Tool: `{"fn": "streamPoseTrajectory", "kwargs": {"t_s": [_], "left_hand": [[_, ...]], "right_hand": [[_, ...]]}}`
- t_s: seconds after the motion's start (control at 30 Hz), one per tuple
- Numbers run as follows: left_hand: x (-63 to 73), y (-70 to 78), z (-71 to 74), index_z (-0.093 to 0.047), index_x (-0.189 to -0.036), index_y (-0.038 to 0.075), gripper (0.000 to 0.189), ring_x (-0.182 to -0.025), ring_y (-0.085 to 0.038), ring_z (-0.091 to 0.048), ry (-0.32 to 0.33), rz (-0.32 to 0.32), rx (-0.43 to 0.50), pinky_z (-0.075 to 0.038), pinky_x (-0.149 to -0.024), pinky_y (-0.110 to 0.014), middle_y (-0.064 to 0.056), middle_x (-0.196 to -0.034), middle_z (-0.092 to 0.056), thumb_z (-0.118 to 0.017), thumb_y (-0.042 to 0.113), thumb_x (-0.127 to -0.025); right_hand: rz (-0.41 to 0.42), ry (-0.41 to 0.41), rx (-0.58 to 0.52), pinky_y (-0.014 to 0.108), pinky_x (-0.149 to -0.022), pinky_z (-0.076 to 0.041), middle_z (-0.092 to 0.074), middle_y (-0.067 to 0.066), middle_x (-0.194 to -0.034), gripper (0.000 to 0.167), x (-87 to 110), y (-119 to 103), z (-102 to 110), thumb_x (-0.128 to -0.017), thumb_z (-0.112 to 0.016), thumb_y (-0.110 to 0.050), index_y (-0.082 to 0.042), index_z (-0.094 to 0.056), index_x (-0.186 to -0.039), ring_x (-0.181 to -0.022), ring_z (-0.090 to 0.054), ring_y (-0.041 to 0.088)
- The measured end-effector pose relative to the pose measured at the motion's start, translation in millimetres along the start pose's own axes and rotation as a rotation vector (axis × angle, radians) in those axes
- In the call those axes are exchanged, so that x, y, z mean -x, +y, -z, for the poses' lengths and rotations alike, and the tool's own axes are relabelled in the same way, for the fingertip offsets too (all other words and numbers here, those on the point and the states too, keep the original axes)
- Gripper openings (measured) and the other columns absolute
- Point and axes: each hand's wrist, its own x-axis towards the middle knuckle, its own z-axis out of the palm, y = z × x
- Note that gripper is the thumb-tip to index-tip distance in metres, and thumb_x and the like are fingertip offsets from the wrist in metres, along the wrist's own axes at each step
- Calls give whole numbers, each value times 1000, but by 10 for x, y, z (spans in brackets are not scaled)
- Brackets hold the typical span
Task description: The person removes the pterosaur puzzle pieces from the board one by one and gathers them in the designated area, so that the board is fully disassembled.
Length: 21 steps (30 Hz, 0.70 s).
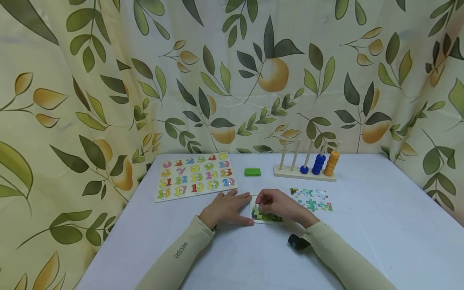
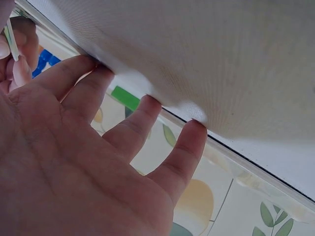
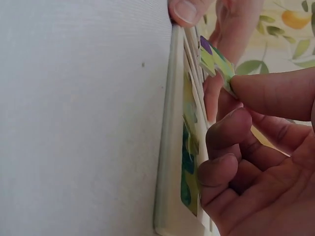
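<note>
Between thumb and fingers my right hand (image 1: 279, 205) pinches a small green puzzle piece (image 3: 216, 61) with a purple patch. It is held just over a white-rimmed puzzle tray (image 1: 266, 222), whose near part is filled with green picture pieces (image 3: 189, 162). My left hand (image 1: 228, 208) lies with fingers spread at the tray's left side, thumb at its near left corner. In the left wrist view the straight fingers (image 2: 179, 152) of that hand rest on the white surface. Loose puzzle pieces (image 1: 312, 200) lie to the right, partly behind the right hand.
A number board (image 1: 195, 174) stands at the back left. Near it is a green block (image 1: 252, 172). At the back right is a wooden peg rack (image 1: 304, 174) with blue and orange beads. A black object (image 1: 298, 242) sits under the right wrist. A leaf-patterned curtain (image 1: 232, 80) hangs behind.
</note>
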Motion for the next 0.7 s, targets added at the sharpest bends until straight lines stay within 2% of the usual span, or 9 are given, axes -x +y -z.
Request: {"fn": "streamPoseTrajectory", "kwargs": {"t_s": [0.27,0.7], "left_hand": [[-5,-7,-10,-41,-168,28,90,-161,-27,-23,-2,-1,-2,-22,-126,-62,13,-172,-35,-76,65,-93],[-19,-20,-28,-42,-167,28,89,-161,-27,-25,6,-7,-25,-24,-125,-62,14,-171,-35,-75,65,-93]], "right_hand": [[-39,16,-42,37,-85,-52,-67,8,-103,13,40,-37,58,-102,-67,-4,0,-68,-115,-93,-59,25],[-25,36,-24,36,-83,-54,-66,8,-102,16,139,-149,239,-103,-67,-4,3,-66,-117,-94,-58,25]]}}
